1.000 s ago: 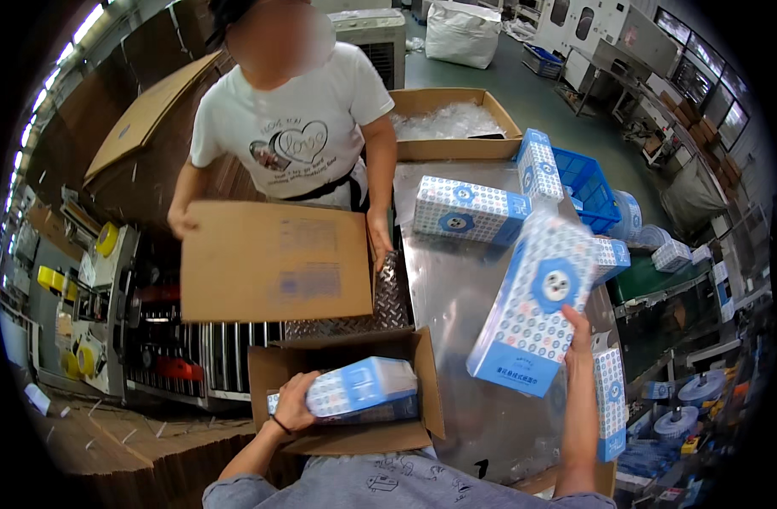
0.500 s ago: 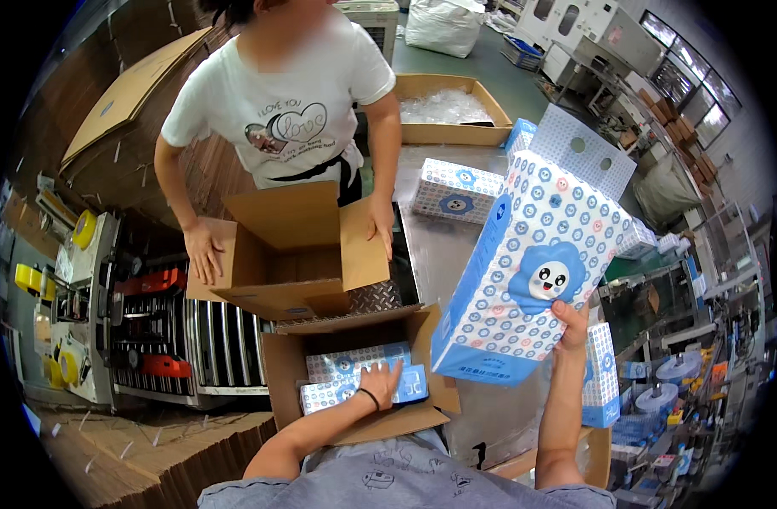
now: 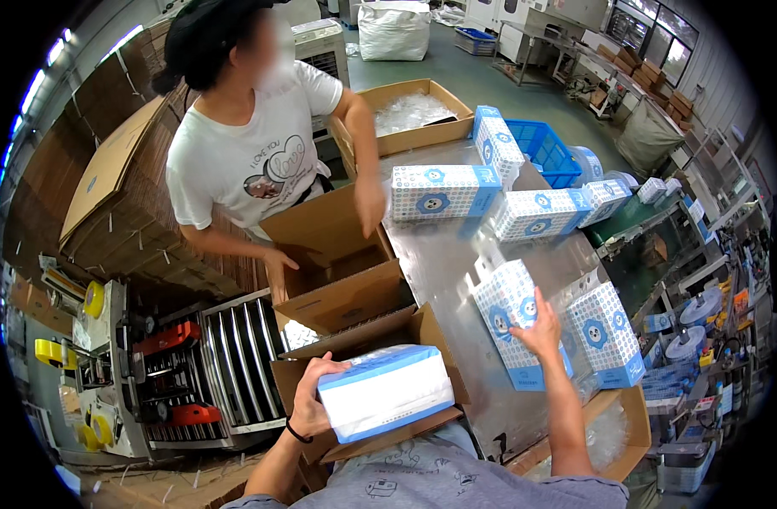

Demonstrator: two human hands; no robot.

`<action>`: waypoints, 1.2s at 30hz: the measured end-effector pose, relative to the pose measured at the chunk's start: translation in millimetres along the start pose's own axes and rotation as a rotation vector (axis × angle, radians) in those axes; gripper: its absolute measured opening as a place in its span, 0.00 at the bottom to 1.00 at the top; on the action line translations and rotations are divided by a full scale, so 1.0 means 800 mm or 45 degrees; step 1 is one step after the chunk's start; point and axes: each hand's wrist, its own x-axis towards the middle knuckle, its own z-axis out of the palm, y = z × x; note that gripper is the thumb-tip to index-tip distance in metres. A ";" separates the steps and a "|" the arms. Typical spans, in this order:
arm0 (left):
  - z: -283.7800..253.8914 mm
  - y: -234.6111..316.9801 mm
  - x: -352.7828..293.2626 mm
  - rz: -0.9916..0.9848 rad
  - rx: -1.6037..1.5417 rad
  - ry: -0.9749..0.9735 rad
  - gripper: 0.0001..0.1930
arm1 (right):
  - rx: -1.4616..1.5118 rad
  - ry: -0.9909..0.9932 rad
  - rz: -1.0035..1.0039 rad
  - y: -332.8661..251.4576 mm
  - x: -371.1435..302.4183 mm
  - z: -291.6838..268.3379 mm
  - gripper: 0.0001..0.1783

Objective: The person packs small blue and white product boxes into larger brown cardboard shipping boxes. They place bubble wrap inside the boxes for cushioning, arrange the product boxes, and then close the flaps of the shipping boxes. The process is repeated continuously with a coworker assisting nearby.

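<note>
My left hand [image 3: 314, 399] grips the left end of a white and blue tissue pack [image 3: 388, 394]. That pack is held tilted over an open cardboard carton [image 3: 449, 352] in front of me, hiding most of its inside. To the right, my right hand [image 3: 538, 327] is closed on another tissue pack [image 3: 511, 297], patterned with small blue flowers and a smiling face, at the metal table [image 3: 439, 267]. A similar tissue pack [image 3: 605, 331] stands just right of that hand. Its holed hanging tab is blurred.
Across from me a co-worker [image 3: 252, 144] handles a second open carton [image 3: 342, 293]. More packs [image 3: 443, 191] lie at the table's far side near a blue basket [image 3: 541, 148]. A roller conveyor [image 3: 240, 360] is at left. A box of clear plastic [image 3: 609, 437] sits at lower right.
My left hand has come up from inside the carton and now holds a pack above it. My right hand has moved lower, onto a pack at the table. The co-worker has turned and leaned left.
</note>
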 end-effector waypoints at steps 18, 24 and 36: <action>0.005 0.043 -0.009 0.148 0.090 0.236 0.31 | 1.033 -0.179 -1.114 -0.247 -0.099 -0.128 0.19; 0.010 0.054 -0.018 0.003 -0.038 0.212 0.37 | 0.889 0.052 -1.328 -0.269 -0.085 -0.135 0.08; 0.016 0.050 -0.016 -0.377 -0.497 0.199 0.42 | 1.179 -0.166 -1.224 -0.275 -0.073 -0.139 0.06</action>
